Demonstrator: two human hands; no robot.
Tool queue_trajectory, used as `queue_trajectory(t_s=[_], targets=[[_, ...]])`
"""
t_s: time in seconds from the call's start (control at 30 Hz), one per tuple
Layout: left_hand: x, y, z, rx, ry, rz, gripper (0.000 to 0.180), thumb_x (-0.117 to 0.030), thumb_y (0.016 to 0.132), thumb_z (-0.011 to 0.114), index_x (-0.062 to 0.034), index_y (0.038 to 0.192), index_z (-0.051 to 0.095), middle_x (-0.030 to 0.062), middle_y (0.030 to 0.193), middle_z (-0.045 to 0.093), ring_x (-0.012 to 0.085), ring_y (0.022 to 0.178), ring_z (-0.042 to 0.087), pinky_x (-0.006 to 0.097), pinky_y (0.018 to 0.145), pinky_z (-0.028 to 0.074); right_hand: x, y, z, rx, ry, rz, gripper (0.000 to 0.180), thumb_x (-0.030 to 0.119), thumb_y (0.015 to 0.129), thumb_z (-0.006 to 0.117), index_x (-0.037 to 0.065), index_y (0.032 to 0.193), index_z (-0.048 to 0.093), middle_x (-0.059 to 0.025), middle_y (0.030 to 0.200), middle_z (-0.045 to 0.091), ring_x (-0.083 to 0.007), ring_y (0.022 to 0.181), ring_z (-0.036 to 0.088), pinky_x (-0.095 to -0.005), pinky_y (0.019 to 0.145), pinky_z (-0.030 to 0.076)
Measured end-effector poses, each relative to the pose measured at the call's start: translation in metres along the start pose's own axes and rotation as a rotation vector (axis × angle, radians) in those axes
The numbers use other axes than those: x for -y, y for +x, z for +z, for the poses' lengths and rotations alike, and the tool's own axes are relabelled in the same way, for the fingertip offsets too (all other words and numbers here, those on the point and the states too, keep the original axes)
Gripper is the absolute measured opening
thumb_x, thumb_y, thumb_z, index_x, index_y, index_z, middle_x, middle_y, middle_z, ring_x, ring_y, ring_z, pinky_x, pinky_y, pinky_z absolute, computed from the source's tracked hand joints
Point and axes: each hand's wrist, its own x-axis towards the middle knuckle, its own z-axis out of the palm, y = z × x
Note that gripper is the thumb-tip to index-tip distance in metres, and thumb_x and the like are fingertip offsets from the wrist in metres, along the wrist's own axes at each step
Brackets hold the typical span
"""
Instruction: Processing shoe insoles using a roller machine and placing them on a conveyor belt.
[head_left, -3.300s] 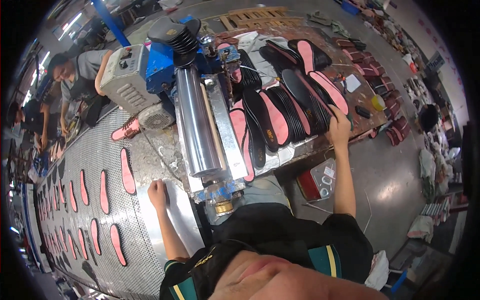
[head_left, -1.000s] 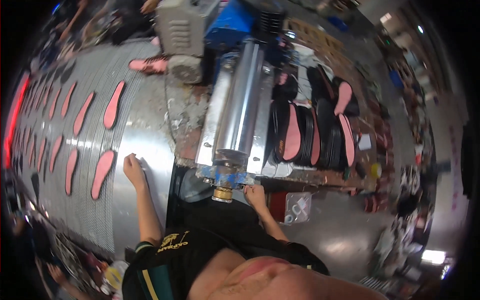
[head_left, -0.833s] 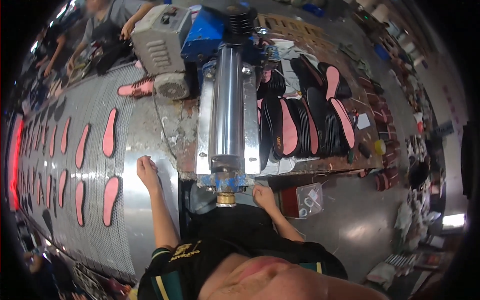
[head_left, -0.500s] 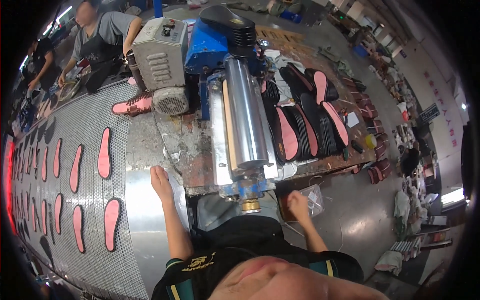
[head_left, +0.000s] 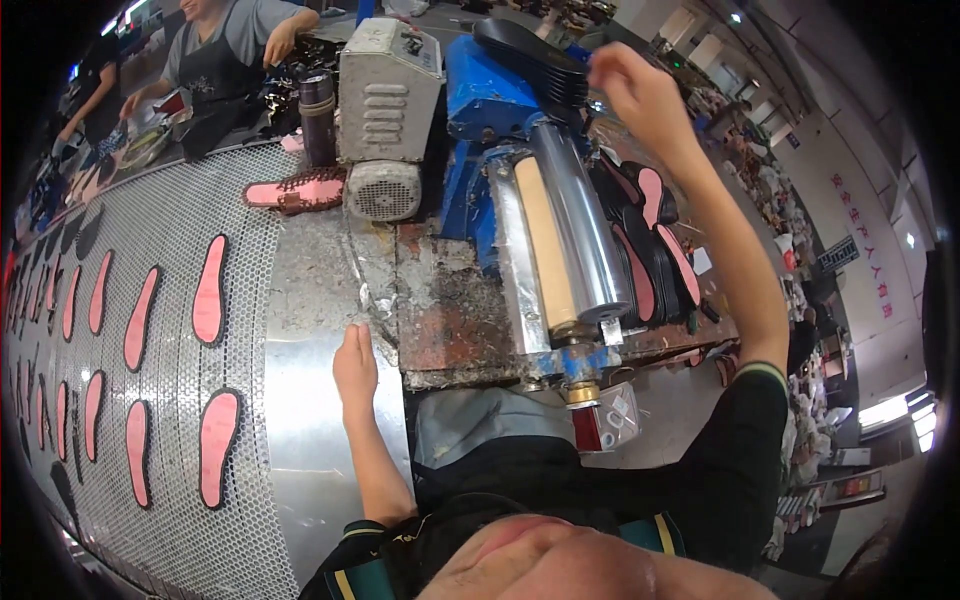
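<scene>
From the head: reaches up with the right hand (head_left: 640, 100), past the steel roller (head_left: 582, 225), to the right end of the stack of black soles (head_left: 525, 42). Half a second ago, held that hand low, above the red box (head_left: 588, 430) in front of the worktop (head_left: 675, 338); now has it raised, arm bent across the right side. Judging by this, turns to the stack and leaves the piled soles (head_left: 660, 265) on the worktop alone for the moment.

Curls the right fingers loosely at the stack's end; cannot tell touch from near miss, nor any grip. Keeps the left hand (head_left: 356, 372) by the upper right part of the steel plate (head_left: 315, 425), fingers straight, close together, around nothing visible.

Shows the stack on top of the blue housing (head_left: 487, 108), beyond the roller's far end. Slants along its long axis from upper left to lower right, more flatly than the roller, with one end toward the right hand. Cannot tell toe from heel. At left, bears pink insoles (head_left: 218, 448) on the perforated belt (head_left: 180, 380), long axes roughly up and down.
</scene>
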Motion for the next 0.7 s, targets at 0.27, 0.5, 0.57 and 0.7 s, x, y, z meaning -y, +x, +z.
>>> queue_trajectory(t_s=[0.27,0.5,0.57,0.7], targets=[[0.006,0.002,0.002,0.042,0.064,-0.03,0.043,-0.038,0.102,0.04,-0.0015,0.081,0.049,0.0226,0.071,0.054,0.0414,0.067,0.053,0.046,0.061,0.04,-0.039,0.089,0.059,0.354,-0.556,0.351,0.053,0.052,0.082,0.061,0.011,0.116,0.061,-0.0157,0.108,0.068,-0.0349,0.101,0.065,-0.0442,0.087,0.051],[0.004,0.003,0.0,-0.012,0.052,-0.033,0.042,-0.037,0.102,0.042,-0.0011,0.081,0.049,0.0201,0.07,0.052,0.0359,0.064,0.05,0.042,0.062,0.041,-0.029,0.07,0.024,0.015,-0.504,0.316,0.048,0.043,0.083,0.061,0.012,0.12,0.059,-0.015,0.1,0.069,-0.0325,0.095,0.066,-0.0415,0.085,0.05],[0.008,0.004,0.008,-0.033,-0.038,-0.041,0.041,-0.035,0.102,0.042,-0.0009,0.081,0.049,0.0185,0.069,0.05,0.0321,0.062,0.048,0.04,0.062,0.041,-0.042,0.035,0.003,-0.018,-0.398,0.239,0.047,0.039,0.085,0.06,0.01,0.121,0.058,-0.0139,0.1,0.069,-0.0288,0.094,0.066,-0.0388,0.084,0.05],[0.005,0.003,0.026,-0.097,0.032,-0.007,0.04,-0.035,0.102,0.042,-0.0014,0.081,0.049,0.0189,0.07,0.051,0.0326,0.063,0.05,0.04,0.062,0.041,-0.068,-0.069,-0.018,-0.192,0.039,0.118,0.038,0.024,0.089,0.06,0.002,0.119,0.057,-0.0136,0.096,0.066,-0.0246,0.089,0.063,-0.0317,0.076,0.049]])
